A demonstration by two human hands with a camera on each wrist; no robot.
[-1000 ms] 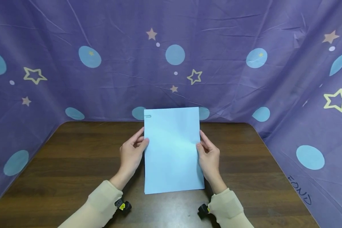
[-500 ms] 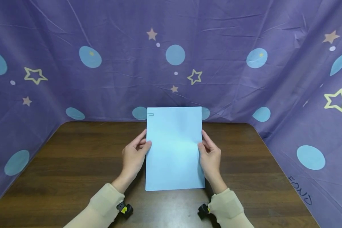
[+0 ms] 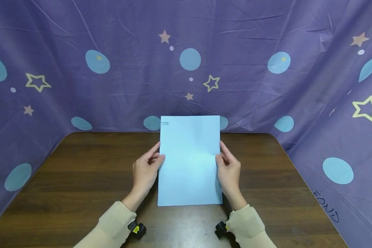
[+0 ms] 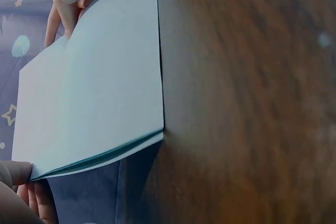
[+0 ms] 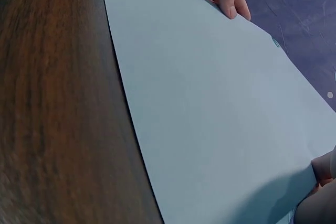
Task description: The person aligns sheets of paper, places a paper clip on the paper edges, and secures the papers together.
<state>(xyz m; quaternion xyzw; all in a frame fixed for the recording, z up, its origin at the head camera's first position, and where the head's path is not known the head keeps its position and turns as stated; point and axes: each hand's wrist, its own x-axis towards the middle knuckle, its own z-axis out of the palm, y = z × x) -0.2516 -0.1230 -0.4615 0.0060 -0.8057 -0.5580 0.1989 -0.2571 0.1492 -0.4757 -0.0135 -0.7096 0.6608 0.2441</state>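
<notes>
Sheets of pale blue-white paper stand tilted up before me, lower edge at the table. A small paper clip sits at their top left corner; in the right wrist view the clip shows as a green bit on the edge. My left hand pinches the left edge, thumb in front and fingers behind. On the opposite edge my right hand pinches the paper the same way. Along one side in the left wrist view, the paper parts slightly into layers. Fingers behind the sheets are partly hidden.
The brown wooden table extends to both sides of the paper. A purple curtain with stars and blue ovals hangs behind and beside it. A black wrist camera is strapped at the left sleeve, another camera at the right.
The paper has shifted slightly right and up and stands a little straighter. My left hand has moved a little to the right with it; the right hand has hardly moved.
</notes>
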